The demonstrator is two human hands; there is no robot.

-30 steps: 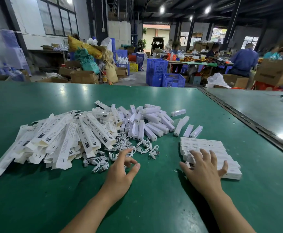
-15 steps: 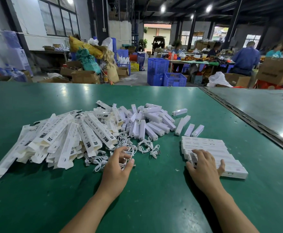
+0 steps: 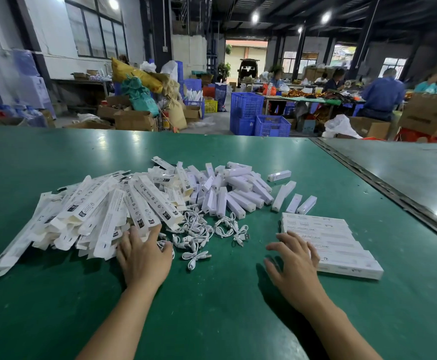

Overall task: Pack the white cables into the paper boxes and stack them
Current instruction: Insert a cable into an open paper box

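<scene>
1. Heaped loose as short coiled cables (image 3: 202,231) mid-table (image 3: 212,320), between the flat boxes (image 3: 100,211) and the stack (image 3: 326,242). Probably kept there so that either hand can reach one. None seen inside a box from this view.
2. Fanned out at the left as unfolded flat boxes, overlapping, near ends toward the person. Likely laid so for drawing off one at a time.
3. Resting on the near edge of that pile: left hand (image 3: 142,253), fingers straight and laid over the box ends, thumb out toward the cables. No pinch visible, and no cable seen in it.
4. Held spread beside the stack: right hand (image 3: 292,263), fingertips over the near left corner. Touching or just above, cannot tell. Reads as steadying or squaring up.
5. Set side by side at the right as a flat, tidy stack, well apart from the loose stock — judged to be finished work kept separate.
6. Piled behind the cables as white blocks (image 3: 235,188), with a few strays just beyond the stack. No clear part in the task as worded.
7. Readable on the flat boxes: CE, FC and RoHS marks, beside dark barcode-like patches. On one of them and on the stack's tops, print that seems to end in "LAMP" — the rest too small to tell.
8. Farther out, past the table edge: blue crates (image 3: 260,118), cartons (image 3: 134,119) and seated workers (image 3: 382,97) at other benches. Nothing legible there.
</scene>
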